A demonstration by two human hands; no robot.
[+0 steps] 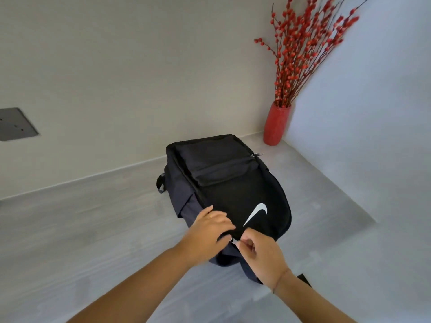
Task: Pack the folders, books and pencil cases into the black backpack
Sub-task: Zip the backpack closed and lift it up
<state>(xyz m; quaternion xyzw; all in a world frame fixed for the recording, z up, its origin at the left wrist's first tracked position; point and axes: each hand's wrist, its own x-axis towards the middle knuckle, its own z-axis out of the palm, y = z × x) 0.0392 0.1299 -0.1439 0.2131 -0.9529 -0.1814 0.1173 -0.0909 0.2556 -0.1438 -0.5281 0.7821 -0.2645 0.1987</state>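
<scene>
1. While the black backpack [233,194] lies flat on the grey table [93,229] with its front panel up, the person's right hand [261,255] pinches the zipper pull [234,241] at the bag's near end between thumb and forefinger.
2. The left hand [210,227] sits on the bag's near-left edge. Its fingers curl onto the fabric just beside the pull and grip it, and the thumb reaches toward the far side.
3. The step in hand looks like running the main zipper. No folders, books or pencil cases are in view, so this is probably opening the bag for packing, though closing cannot be ruled out.
4. To do it well, the left hand should pin the cloth close behind the slider so the seam is taut. The right hand should draw the pull along the line of the teeth, following the curve of the rounded end rather than lifting upward. The fabric is soft and may bunch or catch in the slider, so the bracing hand should move along with it.
5. The bag's long axis runs from near, slightly right, to far, slightly left. Its rounded top end, below the white logo [256,213], points toward the person. Its squarer bottom end, with the front pocket [217,164], points to the far wall.
6. A red vase [276,125] of red branches stands in the far right corner, apart from the bag.
</scene>
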